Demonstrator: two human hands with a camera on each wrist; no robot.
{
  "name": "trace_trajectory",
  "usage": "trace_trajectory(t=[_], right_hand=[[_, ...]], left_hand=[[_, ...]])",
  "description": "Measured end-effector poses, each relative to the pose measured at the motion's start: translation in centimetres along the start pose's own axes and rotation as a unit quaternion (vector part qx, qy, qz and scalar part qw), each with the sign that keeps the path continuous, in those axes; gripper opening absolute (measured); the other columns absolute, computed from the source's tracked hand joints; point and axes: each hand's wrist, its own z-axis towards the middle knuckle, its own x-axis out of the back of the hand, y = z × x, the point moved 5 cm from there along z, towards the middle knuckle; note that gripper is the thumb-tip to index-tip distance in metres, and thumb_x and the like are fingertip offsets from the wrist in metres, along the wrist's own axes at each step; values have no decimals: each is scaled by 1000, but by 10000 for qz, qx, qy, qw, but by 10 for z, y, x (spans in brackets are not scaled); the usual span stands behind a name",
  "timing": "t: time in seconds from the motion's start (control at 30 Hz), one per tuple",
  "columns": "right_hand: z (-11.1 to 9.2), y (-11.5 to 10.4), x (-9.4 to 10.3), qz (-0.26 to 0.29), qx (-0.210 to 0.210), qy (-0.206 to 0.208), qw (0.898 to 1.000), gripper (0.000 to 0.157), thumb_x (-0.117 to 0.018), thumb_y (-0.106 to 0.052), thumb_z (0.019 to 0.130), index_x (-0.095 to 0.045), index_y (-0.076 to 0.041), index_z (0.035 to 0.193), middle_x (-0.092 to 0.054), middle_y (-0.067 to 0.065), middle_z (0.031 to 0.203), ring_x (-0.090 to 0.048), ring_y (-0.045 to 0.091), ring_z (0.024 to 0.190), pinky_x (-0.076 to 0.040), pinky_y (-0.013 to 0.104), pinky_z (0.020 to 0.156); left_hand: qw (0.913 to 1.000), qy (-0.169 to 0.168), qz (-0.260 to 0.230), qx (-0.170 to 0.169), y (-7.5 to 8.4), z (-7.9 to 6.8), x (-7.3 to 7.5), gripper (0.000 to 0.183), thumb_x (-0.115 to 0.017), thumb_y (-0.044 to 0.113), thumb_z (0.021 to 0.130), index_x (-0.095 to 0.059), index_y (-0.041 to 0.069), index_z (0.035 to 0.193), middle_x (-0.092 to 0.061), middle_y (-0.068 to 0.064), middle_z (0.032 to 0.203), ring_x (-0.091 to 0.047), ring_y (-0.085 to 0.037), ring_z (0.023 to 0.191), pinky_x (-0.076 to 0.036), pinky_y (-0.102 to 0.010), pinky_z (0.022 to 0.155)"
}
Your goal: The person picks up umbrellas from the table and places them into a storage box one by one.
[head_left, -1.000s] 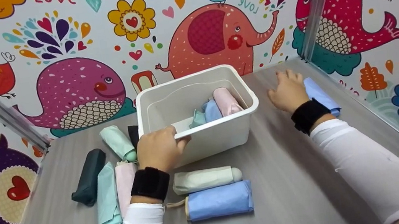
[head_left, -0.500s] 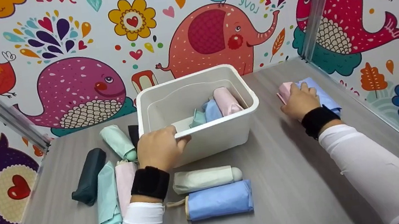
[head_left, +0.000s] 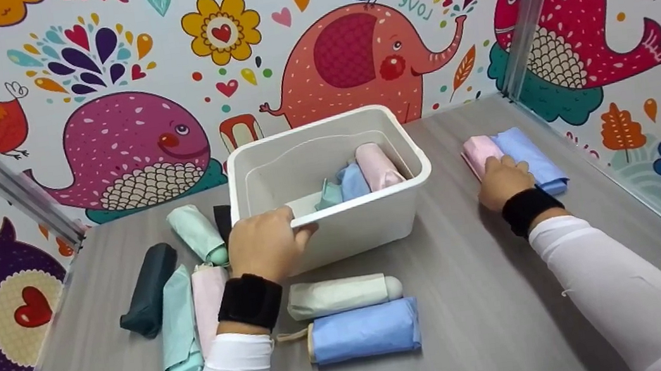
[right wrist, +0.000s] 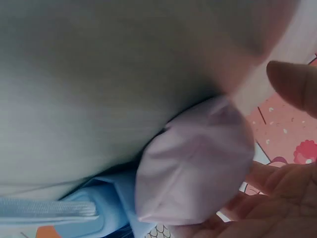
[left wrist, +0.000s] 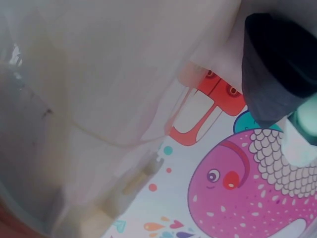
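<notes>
In the head view, my left hand (head_left: 265, 245) grips the near left rim of a white plastic bin (head_left: 361, 226). Inside the bin lie a folded pink umbrella (head_left: 376, 166), a blue one (head_left: 353, 181) and a teal one (head_left: 328, 194). On the right side of the table, my right hand (head_left: 504, 183) is at the near end of another pink folded umbrella (head_left: 481, 149), which lies beside a blue folded umbrella (head_left: 530, 160). The right wrist view shows the fingers (right wrist: 257, 210) next to this pink umbrella (right wrist: 195, 166), with the thumb spread away from it.
Left of the bin lie a dark green umbrella (head_left: 151, 290), mint (head_left: 196, 234) and teal (head_left: 180, 326) ones, a pale pink one (head_left: 210, 300) and a black item (head_left: 223, 222). In front lie a cream umbrella (head_left: 339, 296) and a blue one (head_left: 364, 331). Patterned walls enclose the table.
My right hand has moved right and then toward me, uncovering the pink umbrella beside the blue one. The left hand keeps its place on the bin rim.
</notes>
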Motion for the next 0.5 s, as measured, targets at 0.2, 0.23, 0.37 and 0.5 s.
trace_trajectory(t=[0.2, 0.23, 0.37, 0.5], right_hand=[[-2, -1, -2, -130, 81, 344, 9993, 43, -54, -7, 96, -42, 14, 132, -43, 41, 128, -47, 63, 113, -43, 74, 96], [-2, -2, -3, -157, 106, 387, 9991, 43, -54, -7, 95, -42, 14, 131, -43, 42, 127, -48, 63, 112, -44, 74, 95], [-4, -5, -4, -266, 178, 493, 9983, 44, -57, -9, 93, -42, 14, 128, -43, 42, 125, -50, 64, 109, -47, 74, 91], [-4, -4, -5, -205, 136, 304, 9992, 55, -59, -13, 94, -38, 14, 136, -40, 43, 129, -50, 65, 111, -46, 76, 93]], left_hand=[[10000, 25, -15, 2, 0, 0, 1, 48, -75, 58, 90, -64, 13, 74, -63, -6, 61, -65, -34, 61, -48, -52, 60], [10000, 36, -23, -1, 0, 0, 1, 48, -75, 58, 90, -64, 14, 74, -62, -6, 61, -65, -34, 61, -48, -52, 60], [9999, 142, -49, -35, 0, 0, 1, 48, -76, 57, 89, -62, 13, 72, -62, -7, 60, -64, -35, 60, -47, -52, 58], [9998, 202, -77, -41, 0, -1, 1, 49, -76, 57, 88, -61, 13, 71, -63, -8, 61, -65, -36, 60, -47, -53, 58]])
